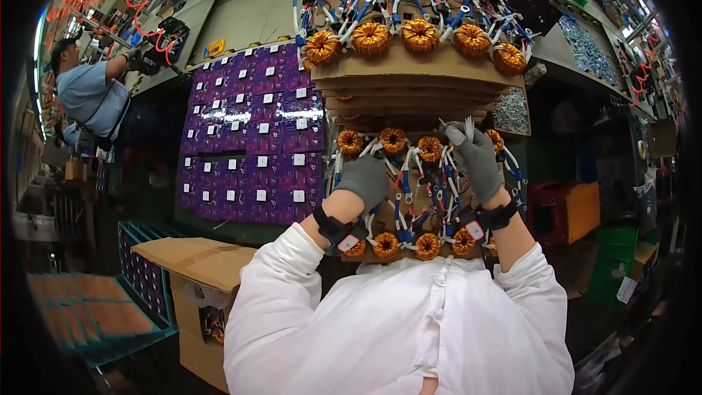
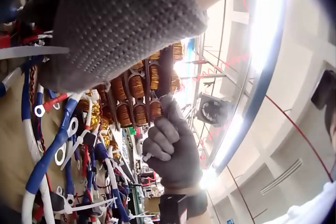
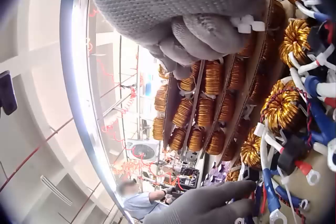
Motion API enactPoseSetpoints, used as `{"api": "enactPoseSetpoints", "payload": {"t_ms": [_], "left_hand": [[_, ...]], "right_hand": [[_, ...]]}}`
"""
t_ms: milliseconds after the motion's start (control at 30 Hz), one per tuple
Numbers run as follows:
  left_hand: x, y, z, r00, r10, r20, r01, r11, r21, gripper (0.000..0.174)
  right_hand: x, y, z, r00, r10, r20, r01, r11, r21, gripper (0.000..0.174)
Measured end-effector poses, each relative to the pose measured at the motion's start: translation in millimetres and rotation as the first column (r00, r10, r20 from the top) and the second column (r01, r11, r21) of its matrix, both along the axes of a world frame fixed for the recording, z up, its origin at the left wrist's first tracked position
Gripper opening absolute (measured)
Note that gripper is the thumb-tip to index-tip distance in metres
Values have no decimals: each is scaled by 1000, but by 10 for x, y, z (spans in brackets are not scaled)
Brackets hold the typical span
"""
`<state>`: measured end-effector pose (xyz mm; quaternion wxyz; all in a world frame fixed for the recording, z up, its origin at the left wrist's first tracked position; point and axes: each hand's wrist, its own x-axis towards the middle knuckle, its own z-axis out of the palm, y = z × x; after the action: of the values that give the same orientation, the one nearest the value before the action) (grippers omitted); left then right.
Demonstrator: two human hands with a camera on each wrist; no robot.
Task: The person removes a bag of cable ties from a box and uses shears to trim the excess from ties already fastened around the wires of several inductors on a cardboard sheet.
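Note:
My gloved right hand (image 1: 475, 164) (image 3: 189, 35) grips a bundle of white cable ties (image 1: 469, 126), whose small square heads (image 3: 248, 25) show beside its curled fingers in the right wrist view. The gloved left hand (image 1: 364, 181) (image 2: 123, 29) is over blue and white wires (image 2: 44, 166) with ring terminals, beside copper-wound coils (image 1: 393, 140). A white strip (image 2: 34, 51) reaches the glove in the left wrist view. Fairly straight left fingers (image 3: 231, 195) lie near the wires in the right wrist view; whether they pinch anything is hidden.
Beyond the hands stands a stack of cardboard layers (image 1: 409, 66) with more coils on top. Purple boards (image 1: 252, 132) with white squares lie to the left. An open cardboard box (image 1: 197, 267) is at the lower left; another person (image 1: 91, 95) works farther back.

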<state>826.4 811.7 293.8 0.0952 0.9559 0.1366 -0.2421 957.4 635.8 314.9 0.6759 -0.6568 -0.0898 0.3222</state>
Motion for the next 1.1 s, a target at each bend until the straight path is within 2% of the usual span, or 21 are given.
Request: {"api": "enactPoseSetpoints", "payload": {"t_ms": [167,233,267,333,367,400,467,533,567,600,633,667,733,767,833,900,967,1000,1033,1067,1100], "left_hand": [[30,167,-95,995,101,-24,-104,978,-179,32],[71,216,-96,985,170,-30,-172,964,-204,34],[60,234,-130,977,202,64,-187,964,-190,34],[96,295,6,982,190,6,-181,945,-274,34],[88,326,51,981,184,-54,-191,913,-360,35],[20,357,-48,975,118,191,-37,923,-384,34],[9,379,-92,972,177,156,-75,860,-505,32],[-7,404,5,949,315,17,-214,683,-699,31],[-26,460,-74,948,318,21,-213,681,-700,31],[-53,534,-191,936,353,1,-188,501,-845,31],[-82,594,-312,923,383,-27,-149,294,-944,33],[-86,588,-288,921,389,-26,-148,289,-946,33],[-98,535,-261,916,330,230,-52,664,-746,32],[-86,512,-185,912,342,226,-61,658,-751,32],[-3,528,-18,913,72,402,89,926,-367,36],[75,570,-143,867,66,493,147,913,-381,40],[179,524,-216,916,379,132,-138,606,-784,43],[193,502,-255,915,381,133,-137,603,-786,43],[188,475,-315,867,477,145,-94,441,-892,42],[174,446,-325,811,570,132,-30,267,-963,42],[149,420,-334,809,573,127,-34,262,-964,42]], "right_hand": [[-138,52,-301,928,223,299,-149,956,-251,30],[-238,173,-307,748,454,484,-235,863,-447,28],[-248,218,-369,751,447,486,-229,867,-444,28],[-236,308,-525,426,745,513,-164,621,-766,30],[-255,352,-529,432,743,511,-163,622,-766,30],[-256,414,-519,480,769,423,-154,549,-822,32],[-258,446,-593,518,791,327,-158,464,-872,34],[-206,401,-752,495,672,550,-121,681,-722,29],[-139,367,-708,490,674,552,-121,680,-723,29],[-52,334,-617,746,552,373,-329,792,-514,28],[6,304,-556,889,448,88,-421,879,-224,28],[-8,268,-519,958,284,-31,-285,957,-58,30],[29,219,-418,979,202,-41,-205,975,-88,29],[27,203,-326,993,110,-50,-115,987,-111,28],[-20,197,-125,986,140,-90,-150,982,-112,27],[-72,215,-48,973,174,-154,-191,976,-101,27],[-121,236,-103,977,200,-70,-208,966,-156,26],[-137,242,-180,971,224,80,-203,955,-214,26],[-148,246,-239,941,252,225,-188,944,-271,27],[-153,244,-260,938,250,240,-183,946,-268,28],[-155,243,-268,938,254,235,-187,944,-272,28]]}}
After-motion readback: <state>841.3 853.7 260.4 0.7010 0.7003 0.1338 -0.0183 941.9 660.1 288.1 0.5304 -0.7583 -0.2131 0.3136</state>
